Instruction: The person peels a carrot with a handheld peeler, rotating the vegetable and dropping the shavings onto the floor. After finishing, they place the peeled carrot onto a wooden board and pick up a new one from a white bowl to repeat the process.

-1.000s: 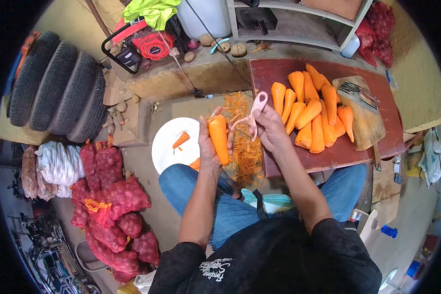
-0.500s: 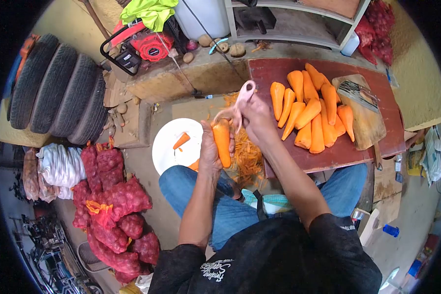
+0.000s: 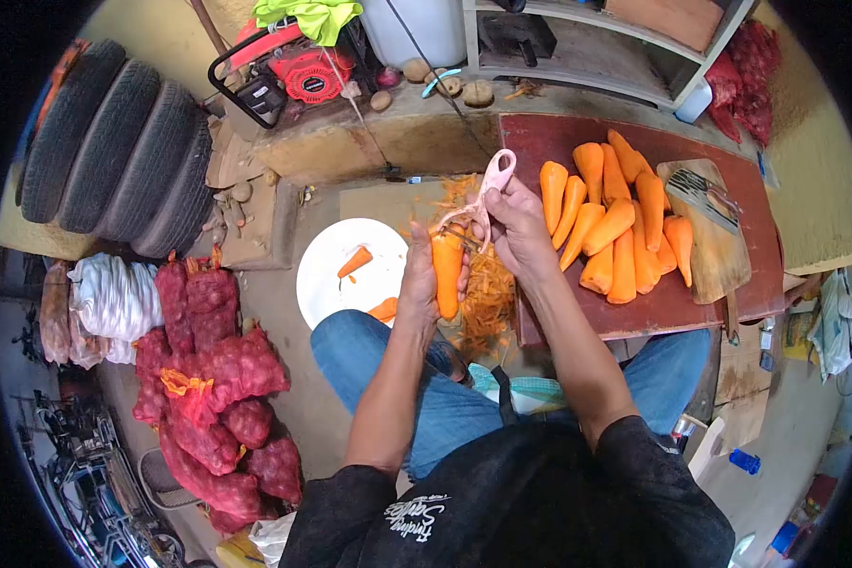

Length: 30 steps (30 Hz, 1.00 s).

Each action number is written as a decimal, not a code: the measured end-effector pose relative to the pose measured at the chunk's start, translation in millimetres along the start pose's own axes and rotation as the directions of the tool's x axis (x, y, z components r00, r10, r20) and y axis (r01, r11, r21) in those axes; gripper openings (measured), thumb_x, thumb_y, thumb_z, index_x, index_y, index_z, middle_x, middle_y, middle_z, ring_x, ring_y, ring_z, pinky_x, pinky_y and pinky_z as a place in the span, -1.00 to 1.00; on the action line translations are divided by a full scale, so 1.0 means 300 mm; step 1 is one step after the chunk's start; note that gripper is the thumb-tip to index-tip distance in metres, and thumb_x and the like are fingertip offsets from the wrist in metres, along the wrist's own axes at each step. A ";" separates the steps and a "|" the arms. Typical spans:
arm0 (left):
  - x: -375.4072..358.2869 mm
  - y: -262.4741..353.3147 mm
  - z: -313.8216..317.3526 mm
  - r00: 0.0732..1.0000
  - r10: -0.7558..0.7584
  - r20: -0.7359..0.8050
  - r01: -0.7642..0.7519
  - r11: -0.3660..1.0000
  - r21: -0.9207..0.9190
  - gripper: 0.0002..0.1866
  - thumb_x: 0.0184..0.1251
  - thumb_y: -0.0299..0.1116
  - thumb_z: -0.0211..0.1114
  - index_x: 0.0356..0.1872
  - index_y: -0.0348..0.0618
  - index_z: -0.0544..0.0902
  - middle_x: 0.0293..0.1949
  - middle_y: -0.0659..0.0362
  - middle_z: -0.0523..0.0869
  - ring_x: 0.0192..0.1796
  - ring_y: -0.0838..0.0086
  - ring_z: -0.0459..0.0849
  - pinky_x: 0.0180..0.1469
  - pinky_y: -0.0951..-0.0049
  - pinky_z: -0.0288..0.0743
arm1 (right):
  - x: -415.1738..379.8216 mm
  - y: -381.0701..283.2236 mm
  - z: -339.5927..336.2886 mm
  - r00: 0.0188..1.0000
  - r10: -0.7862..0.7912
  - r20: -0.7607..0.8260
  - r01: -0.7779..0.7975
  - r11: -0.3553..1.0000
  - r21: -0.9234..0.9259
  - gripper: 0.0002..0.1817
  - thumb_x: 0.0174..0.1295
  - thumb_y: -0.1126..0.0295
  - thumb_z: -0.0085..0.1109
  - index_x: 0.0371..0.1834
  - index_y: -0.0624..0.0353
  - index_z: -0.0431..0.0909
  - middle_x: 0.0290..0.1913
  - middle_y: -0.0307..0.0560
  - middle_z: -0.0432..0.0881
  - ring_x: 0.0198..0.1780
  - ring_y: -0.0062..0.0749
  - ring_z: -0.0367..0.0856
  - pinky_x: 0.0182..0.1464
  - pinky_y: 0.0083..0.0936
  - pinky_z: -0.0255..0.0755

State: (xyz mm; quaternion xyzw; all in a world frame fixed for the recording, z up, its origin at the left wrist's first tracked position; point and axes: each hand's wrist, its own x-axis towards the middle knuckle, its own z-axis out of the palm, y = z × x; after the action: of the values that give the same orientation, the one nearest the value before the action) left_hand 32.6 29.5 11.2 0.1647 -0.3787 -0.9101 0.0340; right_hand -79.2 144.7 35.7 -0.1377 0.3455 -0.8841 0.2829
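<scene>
My left hand [image 3: 420, 275] is wrapped round a peeled-looking orange carrot [image 3: 448, 276], held upright above the floor. In my right hand [image 3: 519, 227] is a pink peeler [image 3: 495, 180], its ring handle pointing up and its blade end at the top of the carrot. Orange peelings [image 3: 488, 303] lie heaped on the floor below both hands. Left of my left hand, a white basin [image 3: 314, 284] holds carrot pieces [image 3: 355, 261]. To the right, several whole carrots [image 3: 612, 227] are piled on a dark red table [image 3: 549, 142].
A wooden board [image 3: 719, 270] with a metal grater [image 3: 699, 192] lies on the table's right side. Red net sacks of onions [image 3: 213, 379] and stacked tyres [image 3: 114, 156] stand at the left. Behind are a concrete ledge [image 3: 379, 142], a red engine [image 3: 312, 76] and a shelf [image 3: 577, 71].
My right hand and the peeler have come down slightly, with the blade end still at the carrot's top. The whole view has shifted a little.
</scene>
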 end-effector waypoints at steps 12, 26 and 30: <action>-0.006 -0.010 0.000 0.999 0.044 -0.030 -0.036 0.974 0.222 -0.10 0.25 0.55 -0.07 -0.03 -0.25 0.57 -0.48 0.15 0.59 -0.68 0.54 0.52 -0.73 0.55 0.45 | -0.008 -0.041 -0.041 0.997 -0.012 -0.073 0.005 0.995 -0.101 -0.85 0.42 0.48 0.11 -0.01 0.19 0.45 -0.35 -0.17 0.58 -0.52 -0.59 0.51 -0.52 -0.62 0.42; -0.038 0.019 0.024 0.996 0.063 -0.058 -0.044 0.959 0.280 -0.10 0.25 0.60 -0.20 -0.20 -0.20 0.54 -0.51 0.18 0.58 -0.66 0.54 0.56 -0.73 0.55 0.45 | 0.032 -0.046 -0.050 0.993 -0.088 -0.083 0.083 0.994 -0.066 -0.84 0.43 0.38 0.18 -0.09 0.21 0.45 -0.36 -0.20 0.59 -0.48 -0.61 0.53 -0.44 -0.63 0.48; -0.014 0.004 0.016 0.996 0.029 -0.088 -0.005 0.966 0.259 -0.11 0.29 0.58 -0.27 -0.17 -0.18 0.53 -0.51 0.19 0.57 -0.65 0.54 0.55 -0.71 0.55 0.45 | -0.008 -0.006 -0.023 1.000 -0.019 0.016 0.022 0.974 -0.225 -0.84 0.45 0.37 0.14 -0.07 0.20 0.43 -0.35 -0.19 0.60 -0.49 -0.62 0.53 -0.47 -0.65 0.47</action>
State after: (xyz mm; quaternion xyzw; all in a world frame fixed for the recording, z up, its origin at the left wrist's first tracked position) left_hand 35.1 32.6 16.4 0.2060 -0.4934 -0.8442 0.0375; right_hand -81.0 150.9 31.8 -0.1787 0.4402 -0.8410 0.2587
